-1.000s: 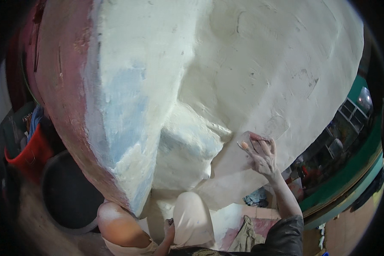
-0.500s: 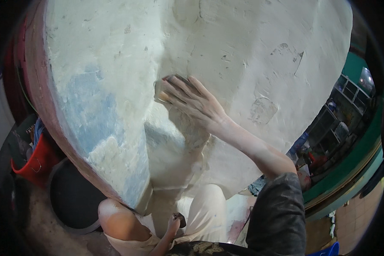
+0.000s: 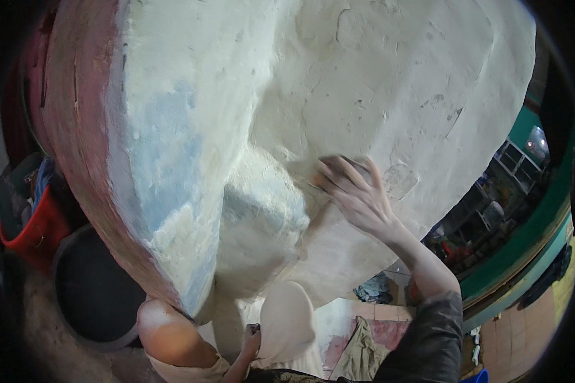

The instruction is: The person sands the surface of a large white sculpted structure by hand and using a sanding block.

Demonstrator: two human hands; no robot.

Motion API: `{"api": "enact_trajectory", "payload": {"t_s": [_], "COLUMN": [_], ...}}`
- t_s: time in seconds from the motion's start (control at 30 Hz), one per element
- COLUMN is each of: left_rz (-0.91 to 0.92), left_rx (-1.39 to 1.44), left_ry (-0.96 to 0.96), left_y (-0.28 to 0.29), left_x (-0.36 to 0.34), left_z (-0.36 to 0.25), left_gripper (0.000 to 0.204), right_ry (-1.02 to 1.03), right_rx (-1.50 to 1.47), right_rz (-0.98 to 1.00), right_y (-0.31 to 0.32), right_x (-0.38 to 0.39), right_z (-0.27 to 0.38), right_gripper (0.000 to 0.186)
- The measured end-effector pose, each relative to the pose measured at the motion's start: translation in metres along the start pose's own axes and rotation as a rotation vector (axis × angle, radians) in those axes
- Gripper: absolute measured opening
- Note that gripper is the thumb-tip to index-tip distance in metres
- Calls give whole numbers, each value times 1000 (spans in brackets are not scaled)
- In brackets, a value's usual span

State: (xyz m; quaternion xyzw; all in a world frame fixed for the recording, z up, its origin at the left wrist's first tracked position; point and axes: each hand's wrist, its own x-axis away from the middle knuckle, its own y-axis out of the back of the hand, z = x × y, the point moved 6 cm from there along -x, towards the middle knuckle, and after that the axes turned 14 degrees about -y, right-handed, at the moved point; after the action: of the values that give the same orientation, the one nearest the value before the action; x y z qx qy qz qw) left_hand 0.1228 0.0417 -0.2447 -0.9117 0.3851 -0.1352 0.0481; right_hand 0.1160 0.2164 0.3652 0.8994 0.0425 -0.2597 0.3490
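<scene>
In front of me rises a large off-white plaster-like form (image 3: pixel 338 76), with pale blue patches and a maroon-pink painted side. My right hand (image 3: pixel 359 195) is on its face, right of a blue-tinted bulge (image 3: pixel 265 195). Its fingers bend over a thin dark flat piece that shows only at its edge, pressed toward the surface; its kind is hidden. Low by my knees, my left hand (image 3: pixel 250 343) is closed around a small dark lump (image 3: pixel 255 329), mostly covered by the fingers.
A red bucket (image 3: pixel 41 223) with blue cloth and a round black tub (image 3: pixel 96 287) stand at the left. To the right are a green curved edge (image 3: pixel 492 274) and cluttered shelves (image 3: pixel 517 159). An olive cloth (image 3: pixel 361 351) lies low, right of my knee.
My right hand has moved right and down across the surface, its fingers now more bent. The view has shifted, uncovering the olive cloth. The left hand stays low with the dark lump.
</scene>
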Motion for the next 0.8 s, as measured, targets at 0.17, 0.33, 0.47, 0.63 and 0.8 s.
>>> {"api": "enact_trajectory", "payload": {"t_s": [0.17, 0.33, 0.47, 0.63, 0.8], "left_rz": [169, 66, -6, 12, 172], "left_rx": [-133, -353, -93, -198, -277], "left_ry": [-56, -86, -53, -79, 4], "left_y": [-10, 2, 13, -6, -10], "left_x": [11, 12, -1, 10, 8], "left_z": [-70, -85, 12, -45, -34], "left_gripper": [20, 23, 26, 26, 28], "right_ry": [50, -24, -56, -22, 69], "right_rx": [-46, -85, 25, 37, -81], "right_rz": [-95, 41, 145, 94, 18], "right_y": [-2, -23, -37, -33, -24], "right_x": [-28, 44, 89, 66, 51], "right_z": [17, -10, -33, -29, -21], "right_gripper": [56, 62, 67, 67, 66]}}
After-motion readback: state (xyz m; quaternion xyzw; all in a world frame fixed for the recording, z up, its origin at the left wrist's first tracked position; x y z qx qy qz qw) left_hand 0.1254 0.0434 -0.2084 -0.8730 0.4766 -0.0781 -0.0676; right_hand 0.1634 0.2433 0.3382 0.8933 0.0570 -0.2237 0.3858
